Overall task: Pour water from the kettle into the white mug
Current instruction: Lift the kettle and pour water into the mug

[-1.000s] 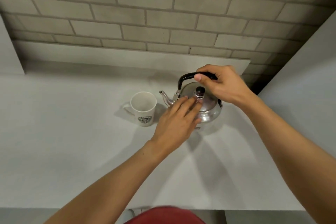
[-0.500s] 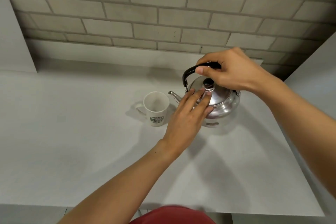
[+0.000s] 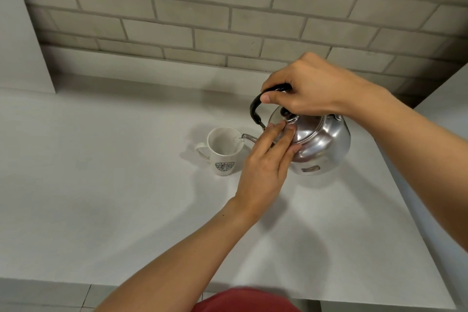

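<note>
A shiny steel kettle (image 3: 321, 142) with a black handle hangs tilted to the left above the white counter (image 3: 101, 197). Its spout tip reaches over the rim of the white mug (image 3: 222, 152), which stands upright with a dark round logo facing me and its handle to the left. My right hand (image 3: 311, 88) is shut around the black handle from above. My left hand (image 3: 266, 162) lies flat with its fingers pressed on the kettle's lid, beside the black knob. Whether water is flowing I cannot tell.
A grey brick wall (image 3: 228, 15) runs behind the counter. A white panel (image 3: 20, 40) stands at the far left and another white surface (image 3: 450, 99) rises at the right. The counter's front edge is near my red shirt (image 3: 243, 301).
The kettle has been lifted off the counter and tipped left, so its spout now reaches the mug's rim. My left fingers stayed on the lid.
</note>
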A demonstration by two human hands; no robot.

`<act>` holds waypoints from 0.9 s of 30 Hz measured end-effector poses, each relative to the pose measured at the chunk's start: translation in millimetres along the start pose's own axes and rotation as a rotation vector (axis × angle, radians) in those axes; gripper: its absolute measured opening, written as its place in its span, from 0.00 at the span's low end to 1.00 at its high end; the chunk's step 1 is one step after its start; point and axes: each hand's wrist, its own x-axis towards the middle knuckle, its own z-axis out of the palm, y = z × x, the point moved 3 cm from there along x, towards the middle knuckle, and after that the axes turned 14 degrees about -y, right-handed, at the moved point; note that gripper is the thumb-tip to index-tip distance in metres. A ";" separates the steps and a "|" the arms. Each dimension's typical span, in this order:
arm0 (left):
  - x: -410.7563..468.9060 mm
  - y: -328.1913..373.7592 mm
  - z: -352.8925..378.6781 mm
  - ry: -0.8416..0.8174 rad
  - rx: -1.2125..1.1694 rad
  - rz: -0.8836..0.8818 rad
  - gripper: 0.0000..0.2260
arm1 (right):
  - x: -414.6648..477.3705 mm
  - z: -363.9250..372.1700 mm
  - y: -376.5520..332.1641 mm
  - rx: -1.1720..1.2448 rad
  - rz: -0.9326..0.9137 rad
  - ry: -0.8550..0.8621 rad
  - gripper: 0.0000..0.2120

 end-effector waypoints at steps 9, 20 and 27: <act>1.1 -0.1 1.3 0.033 -0.107 -0.044 0.15 | 4.5 -8.5 -13.6 -0.103 0.007 -0.084 0.15; -1.3 0.5 4.4 0.095 -0.154 -0.067 0.16 | 4.8 -15.2 -26.6 -0.149 -0.003 -0.124 0.13; -1.4 1.1 5.0 0.134 -0.175 -0.070 0.17 | 5.2 -19.0 -34.6 -0.182 -0.011 -0.133 0.14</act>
